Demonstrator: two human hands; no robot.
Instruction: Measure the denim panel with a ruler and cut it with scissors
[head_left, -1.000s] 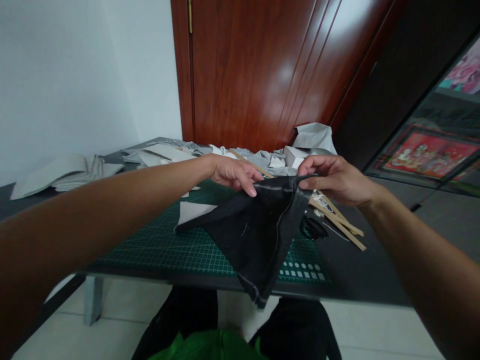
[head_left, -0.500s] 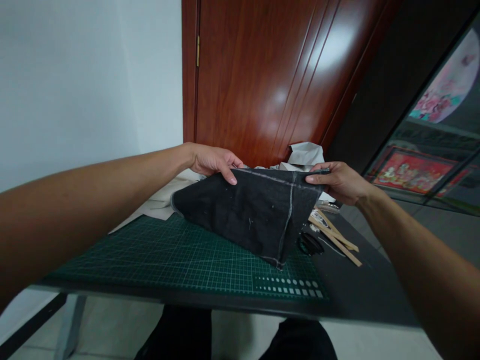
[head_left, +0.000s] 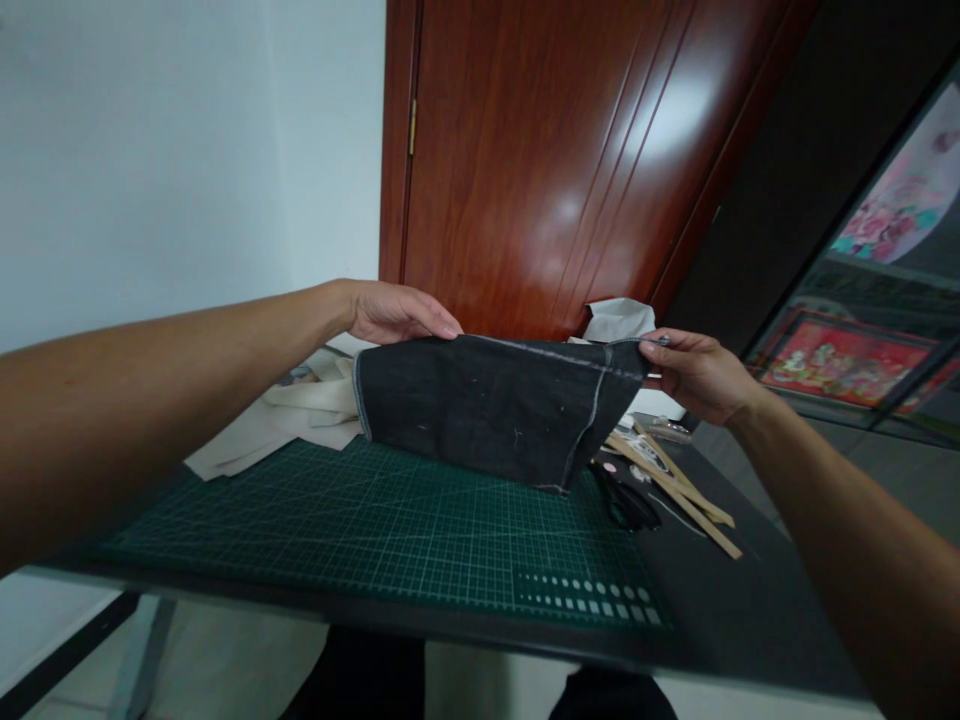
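A piece of dark denim-like fabric with pale stitched seams hangs between my hands above a green cutting mat. My left hand pinches its top edge left of the middle; some of those fingers are hidden behind the cloth. At the upper right corner, near a crossing of seams, my right hand grips the fabric between thumb and fingers. The lower edge of the cloth hangs just over the mat, and I cannot tell whether it touches.
Cream cloth pieces lie at the mat's back left. To the right are black-handled scissors, wooden strips and small bits on the dark table. White material is heaped before a reddish wooden door.
The fabric has been raised and pulled straighter, its left end now lifted and squared out. My left hand has shifted left along the top edge, and my right hand slightly right.
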